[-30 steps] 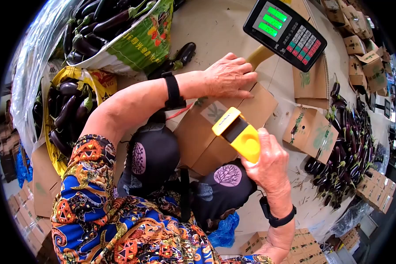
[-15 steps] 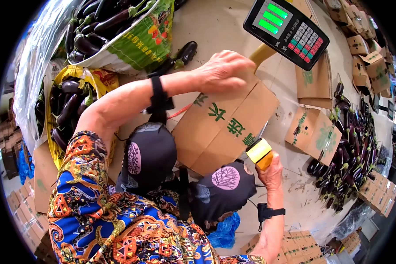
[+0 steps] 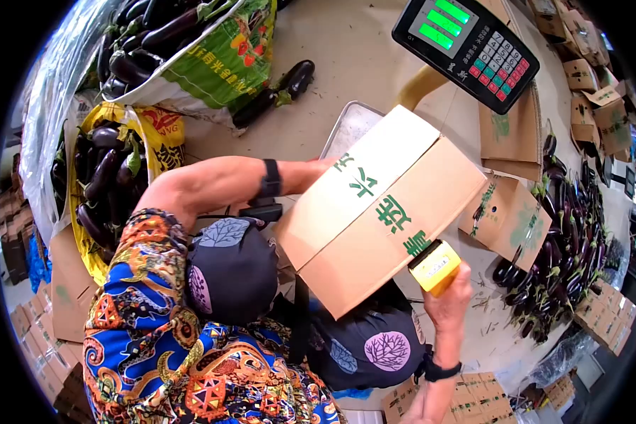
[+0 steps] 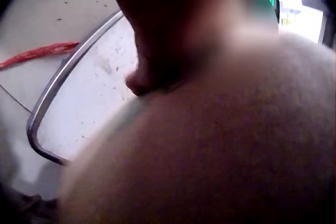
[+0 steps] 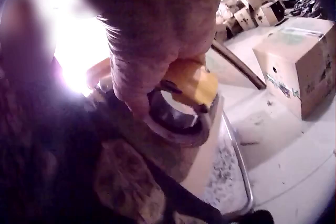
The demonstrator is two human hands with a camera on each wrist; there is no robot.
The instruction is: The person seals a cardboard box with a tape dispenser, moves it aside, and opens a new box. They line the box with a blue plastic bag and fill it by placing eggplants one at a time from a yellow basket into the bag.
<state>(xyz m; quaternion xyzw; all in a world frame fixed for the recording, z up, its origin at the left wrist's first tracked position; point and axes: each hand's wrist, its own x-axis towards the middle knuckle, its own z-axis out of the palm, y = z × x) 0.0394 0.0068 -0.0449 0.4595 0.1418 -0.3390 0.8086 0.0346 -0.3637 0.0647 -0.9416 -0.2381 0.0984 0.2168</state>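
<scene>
A closed cardboard box [image 3: 360, 247] with green lettering is tilted over the metal scale platform [image 3: 348, 120], in front of my knees. My left hand [image 4: 163, 40] holds the box at its far left side, fingertips at the edge in the left wrist view; in the head view the box hides it. With my right hand [image 3: 451, 293] I grip a yellow tape dispenser [image 3: 436, 268] at the box's near right edge. The right wrist view shows the tape roll [image 5: 181, 124] under my fingers, close against the box.
A scale display [image 3: 466, 53] stands on its post beyond the box. Sacks of eggplants [image 3: 106, 169] sit at left, two loose eggplants [image 3: 275, 95] beside them. To the right are another carton [image 3: 505, 219] and an eggplant heap [image 3: 565, 247]. A red strip [image 4: 39, 53] lies by the platform.
The box has been raised and tilted, exposing the platform. My left hand has gone from its top to behind it. My right hand moved the dispenser from above the box to its right edge.
</scene>
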